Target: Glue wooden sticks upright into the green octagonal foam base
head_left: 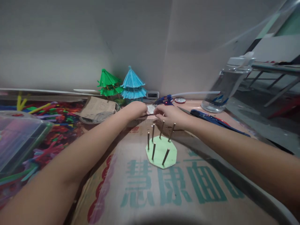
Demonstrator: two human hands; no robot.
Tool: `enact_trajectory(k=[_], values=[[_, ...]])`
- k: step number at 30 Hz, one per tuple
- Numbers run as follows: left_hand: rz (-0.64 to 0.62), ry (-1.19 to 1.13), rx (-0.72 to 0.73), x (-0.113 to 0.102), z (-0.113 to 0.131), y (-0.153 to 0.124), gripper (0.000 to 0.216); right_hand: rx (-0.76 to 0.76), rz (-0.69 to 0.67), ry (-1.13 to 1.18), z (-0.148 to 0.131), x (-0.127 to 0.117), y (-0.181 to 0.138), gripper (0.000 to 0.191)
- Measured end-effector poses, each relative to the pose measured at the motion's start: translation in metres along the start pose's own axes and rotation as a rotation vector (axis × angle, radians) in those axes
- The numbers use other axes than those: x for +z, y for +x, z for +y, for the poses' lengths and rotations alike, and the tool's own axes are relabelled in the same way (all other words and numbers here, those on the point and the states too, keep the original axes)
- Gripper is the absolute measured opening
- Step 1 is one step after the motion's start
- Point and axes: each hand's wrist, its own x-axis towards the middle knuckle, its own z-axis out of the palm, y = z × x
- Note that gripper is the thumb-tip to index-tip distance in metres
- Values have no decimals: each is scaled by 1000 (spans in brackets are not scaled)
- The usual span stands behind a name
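My left hand [138, 109] and my right hand [167, 115] are close together at the far end of the cardboard. A thin dark stick [150, 115] spans the small gap between them. Both hands are closed at its ends, though the left fingertips are mostly hidden. Nearer to me lies a pale green polygonal base [161, 150] with several thin brown sticks standing up from it. Just behind my hands is a crumpled whitish piece [150, 108]. A blue glue gun [164, 100] with a small red light lies beyond my right hand.
Flattened cardboard [140, 200] covers the work surface. At the back stand green [109, 82] and blue [132, 82] tiered paper-like roofs. Colourful pipe cleaners [61, 125] and a clear plastic case [21, 140] are left. Blue-handled scissors [211, 118] and a clear bottle [225, 84] are right.
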Motion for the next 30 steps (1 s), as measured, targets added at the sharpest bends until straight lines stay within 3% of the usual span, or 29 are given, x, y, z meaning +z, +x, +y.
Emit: enact_trajectory(k=[7,15,20,24,28,30], values=[[-156,57,4,5,0,37,17,48,11,-71,-2,23,35,23],[-179,42,93,2,-11,26,29,-1,21,-44,3,37,23,29],[-140,75,61,-1,-9,19,28,-28,7,-41,2,38,25,30],[-112,115,49,-2,0,11,30,0,2,-91,-5,25,14,29],[-112,136,65,-5,6,8,30,-10,-104,-374,7,-6,-21,27],[-105,121,80,-8,6,8,28,159,-117,-434,27,-25,-38,26]])
